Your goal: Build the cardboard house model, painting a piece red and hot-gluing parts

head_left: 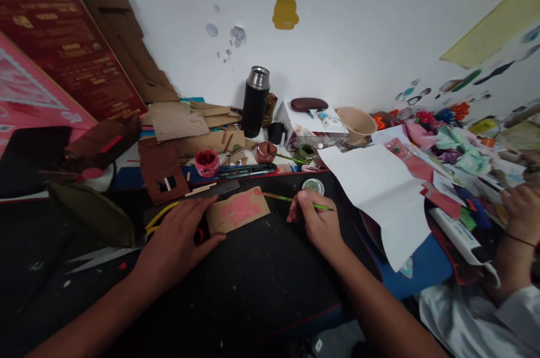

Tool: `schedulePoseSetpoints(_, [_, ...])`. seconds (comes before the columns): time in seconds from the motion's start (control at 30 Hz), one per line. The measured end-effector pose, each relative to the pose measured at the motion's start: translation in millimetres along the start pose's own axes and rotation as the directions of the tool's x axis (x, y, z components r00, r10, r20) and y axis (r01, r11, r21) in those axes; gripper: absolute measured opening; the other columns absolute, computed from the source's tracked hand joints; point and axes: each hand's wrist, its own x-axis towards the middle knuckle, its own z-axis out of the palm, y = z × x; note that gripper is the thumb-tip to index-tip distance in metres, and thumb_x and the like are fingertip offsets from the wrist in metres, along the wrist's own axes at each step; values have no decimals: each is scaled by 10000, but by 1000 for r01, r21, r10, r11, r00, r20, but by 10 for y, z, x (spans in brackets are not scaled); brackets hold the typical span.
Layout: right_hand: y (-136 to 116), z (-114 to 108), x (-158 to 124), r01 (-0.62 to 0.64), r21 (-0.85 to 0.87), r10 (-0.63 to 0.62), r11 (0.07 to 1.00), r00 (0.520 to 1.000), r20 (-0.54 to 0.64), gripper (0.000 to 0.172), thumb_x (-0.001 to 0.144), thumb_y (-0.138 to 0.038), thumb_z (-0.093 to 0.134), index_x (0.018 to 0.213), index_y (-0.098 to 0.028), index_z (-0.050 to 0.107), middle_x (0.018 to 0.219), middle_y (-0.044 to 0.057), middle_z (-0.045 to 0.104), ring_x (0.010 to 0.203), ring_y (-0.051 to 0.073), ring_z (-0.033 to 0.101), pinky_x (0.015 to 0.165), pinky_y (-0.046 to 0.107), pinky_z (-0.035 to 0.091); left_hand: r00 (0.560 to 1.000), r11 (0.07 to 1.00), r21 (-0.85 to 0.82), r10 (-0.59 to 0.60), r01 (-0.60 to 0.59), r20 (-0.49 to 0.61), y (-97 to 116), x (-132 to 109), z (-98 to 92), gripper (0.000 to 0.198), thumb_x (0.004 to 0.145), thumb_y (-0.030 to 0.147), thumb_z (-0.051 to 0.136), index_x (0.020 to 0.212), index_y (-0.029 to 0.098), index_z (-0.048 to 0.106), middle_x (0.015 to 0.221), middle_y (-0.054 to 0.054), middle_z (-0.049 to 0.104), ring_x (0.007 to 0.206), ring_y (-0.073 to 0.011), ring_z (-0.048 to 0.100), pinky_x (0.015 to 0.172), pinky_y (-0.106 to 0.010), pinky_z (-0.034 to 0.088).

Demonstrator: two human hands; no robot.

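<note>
My right hand (pixel 318 226) is closed around a thin green paintbrush (pixel 283 197). Its bristle end meets the top right corner of a small brown cardboard piece (pixel 248 223), which carries uneven patches of pink paint. At the left end of that cardboard lies my left hand (pixel 177 234), fingers stretched out and thumb apart, touching its edge. Scissors with yellow handles (pixel 161 216) are partly hidden beneath this hand. A small round dish (pixel 313 184) with greyish-green contents sits just behind my right hand.
Behind the cardboard stand pots of pink paint (pixel 207 163), brown paint (pixel 266 152) and green paint (pixel 305 153), a utility knife (pixel 248 171) and a black flask (pixel 255 102). White paper (pixel 375 183) lies to the right. Another person's hand (pixel 523 211) is at far right.
</note>
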Motion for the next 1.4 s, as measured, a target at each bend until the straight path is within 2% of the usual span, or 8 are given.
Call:
schedulePoseSetpoints(0.23, [-6,-2,-41,-1,-85,7,996,998,61,460,1111,-518,490,870,-200,717,632,15,684,536,153,634,523,261,484,1000,1000,14,5,-5,4,6,0,-2,632,951,543,670,1484,233,533,1371,-156,700,1275,-379,667,1077,-583,553])
schedulePoseSetpoints(0.4, [-99,-126,-144,16,-143,4,990,990,138,477,1124,-494,470,814,-205,687,620,9,679,546,150,652,565,264,492,1000,1000,-3,-10,10,21,21,15,-18,629,948,532,675,1487,243,528,1364,-159,701,1264,-384,671,1072,-589,551])
schedulePoseSetpoints(0.7, [-35,-23,-74,10,-139,5,990,994,106,463,1122,-517,467,847,-211,681,630,2,676,531,147,632,555,264,481,999,1000,13,-8,8,38,10,9,-26,646,955,552,670,1489,219,521,1371,-176,691,1272,-392,662,1073,-581,545])
schedulePoseSetpoints(1.1, [-181,-269,-321,0,-191,26,982,990,136,493,1134,-471,449,762,-217,648,556,-6,642,493,146,609,528,268,443,999,999,-17,-29,30,41,30,23,-37,633,946,558,672,1478,241,541,1382,-165,694,1281,-396,661,1081,-609,542])
schedulePoseSetpoints(1.23, [-224,-234,-375,2,-176,28,984,986,164,494,1139,-446,444,749,-220,646,545,-10,642,486,140,604,527,261,444,999,999,-22,-31,32,33,36,19,-41,629,939,542,681,1479,248,546,1387,-165,694,1287,-402,659,1081,-616,542])
schedulePoseSetpoints(1.4, [-238,-91,-387,23,-146,4,989,984,179,512,1138,-459,434,739,-223,652,558,-2,655,502,142,621,541,261,465,999,1000,-2,-27,27,35,29,18,-35,641,946,566,669,1473,225,542,1374,-177,696,1277,-408,659,1069,-603,551])
